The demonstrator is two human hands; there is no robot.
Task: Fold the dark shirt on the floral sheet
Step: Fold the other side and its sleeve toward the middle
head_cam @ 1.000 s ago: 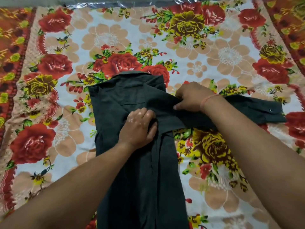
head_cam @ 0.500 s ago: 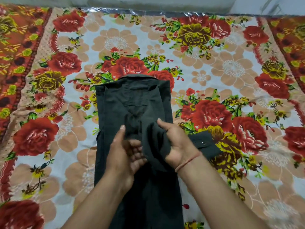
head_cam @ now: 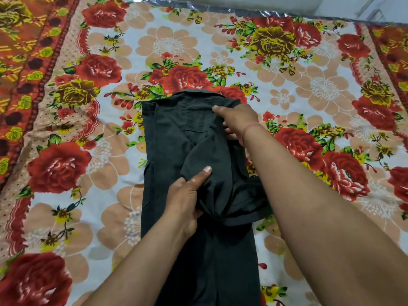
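Note:
The dark shirt [head_cam: 176,138] lies lengthwise in the middle of the floral sheet [head_cam: 106,164], collar at the far end, both sides folded in to a narrow strip. My left hand [head_cam: 187,195] grips a bunched fold of the right sleeve at the shirt's middle, thumb on top. My right hand [head_cam: 238,120] presses on the shirt's right shoulder near the collar, fingers spread over the cloth. The sleeve's cuff end hangs crumpled under my right forearm at the shirt's right edge.
The sheet spreads wide on both sides of the shirt, with an orange patterned border [head_cam: 19,62] at the left and right. A silvery strip [head_cam: 220,9] and a pale wall run along the far edge.
The right sleeve, stretched out to the right a second ago, has been drawn in over the shirt body. My right hand moved up to the shoulder; my left hand took hold of the sleeve fold.

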